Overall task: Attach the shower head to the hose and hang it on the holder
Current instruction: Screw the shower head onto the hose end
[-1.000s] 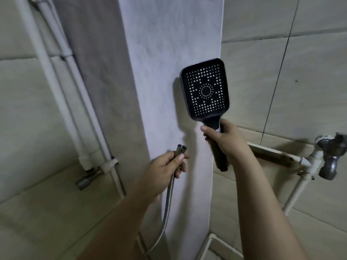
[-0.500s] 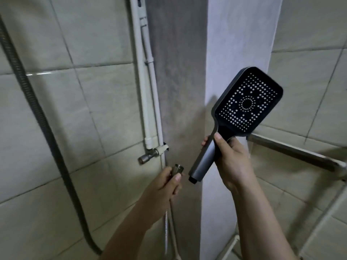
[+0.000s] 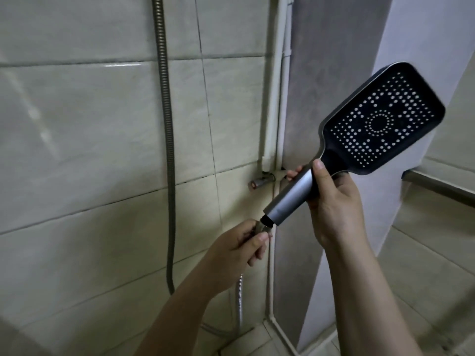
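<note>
Your right hand (image 3: 331,201) clamped on the shower head (image 3: 365,134), handle end now touching the hose (image 3: 261,227) nut pinched in your left hand (image 3: 239,250), no gap as before

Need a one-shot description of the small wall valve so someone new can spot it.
Start at the white pipes running down the tiled wall beside the grey column. At their lower end a short metal valve juts out leftward. Unlike the ribbed hose hanging further left, it is a stubby horizontal piece, with a reddish tip.

Shower head (image 3: 380,122) upper right, hose (image 3: 164,140) hanging left, pipes (image 3: 275,98) between.
I see my right hand (image 3: 331,201) on the handle above my left hand (image 3: 239,250), handle end touching the hose end.
</note>
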The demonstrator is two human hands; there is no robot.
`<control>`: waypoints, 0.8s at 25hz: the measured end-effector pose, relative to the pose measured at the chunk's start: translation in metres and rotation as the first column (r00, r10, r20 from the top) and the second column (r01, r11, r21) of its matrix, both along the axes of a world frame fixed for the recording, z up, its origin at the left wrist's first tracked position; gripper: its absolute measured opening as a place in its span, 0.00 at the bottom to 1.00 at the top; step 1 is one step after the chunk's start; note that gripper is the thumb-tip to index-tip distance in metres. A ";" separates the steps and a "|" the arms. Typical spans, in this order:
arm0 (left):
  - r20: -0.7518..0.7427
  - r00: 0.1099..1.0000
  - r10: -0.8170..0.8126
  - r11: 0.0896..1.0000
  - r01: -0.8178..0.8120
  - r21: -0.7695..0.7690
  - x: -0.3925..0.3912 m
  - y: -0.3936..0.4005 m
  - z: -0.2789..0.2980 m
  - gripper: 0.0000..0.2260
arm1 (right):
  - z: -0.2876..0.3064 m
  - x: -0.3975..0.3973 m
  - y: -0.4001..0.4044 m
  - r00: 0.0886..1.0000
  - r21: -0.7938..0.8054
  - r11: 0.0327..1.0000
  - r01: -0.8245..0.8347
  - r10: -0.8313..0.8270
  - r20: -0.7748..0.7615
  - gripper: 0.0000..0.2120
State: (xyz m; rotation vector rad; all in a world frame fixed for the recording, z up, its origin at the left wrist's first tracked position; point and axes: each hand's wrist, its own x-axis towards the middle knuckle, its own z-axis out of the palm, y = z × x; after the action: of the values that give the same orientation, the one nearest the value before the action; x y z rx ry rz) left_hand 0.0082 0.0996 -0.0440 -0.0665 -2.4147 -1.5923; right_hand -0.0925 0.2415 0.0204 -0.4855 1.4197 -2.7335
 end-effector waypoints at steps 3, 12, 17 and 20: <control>-0.008 1.000 0.013 0.999 -0.013 0.039 0.015 -0.005 -0.004 0.11 | -0.001 0.017 -0.009 0.998 0.052 0.998 -0.033 0.036 -0.051 0.03; -0.060 0.998 -0.012 0.999 0.010 -0.032 0.032 -0.013 0.000 0.11 | 0.013 0.040 -0.020 0.986 0.146 0.989 0.006 0.018 -0.164 0.12; -0.117 0.993 -0.028 0.997 0.020 -0.071 0.035 -0.007 -0.003 0.11 | 0.015 0.042 -0.022 0.967 0.197 0.974 0.111 -0.060 -0.247 0.10; -0.085 0.996 -0.032 0.998 0.037 0.055 0.034 -0.003 -0.006 0.10 | 0.015 0.044 -0.020 0.973 0.198 0.979 0.040 0.007 -0.233 0.06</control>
State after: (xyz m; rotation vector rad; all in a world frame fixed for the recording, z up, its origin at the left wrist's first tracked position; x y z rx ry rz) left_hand 0.0425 0.0966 -0.0502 -0.1622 -2.3152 -1.6376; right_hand -0.0484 0.2217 0.0352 -0.8069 1.7365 -2.5738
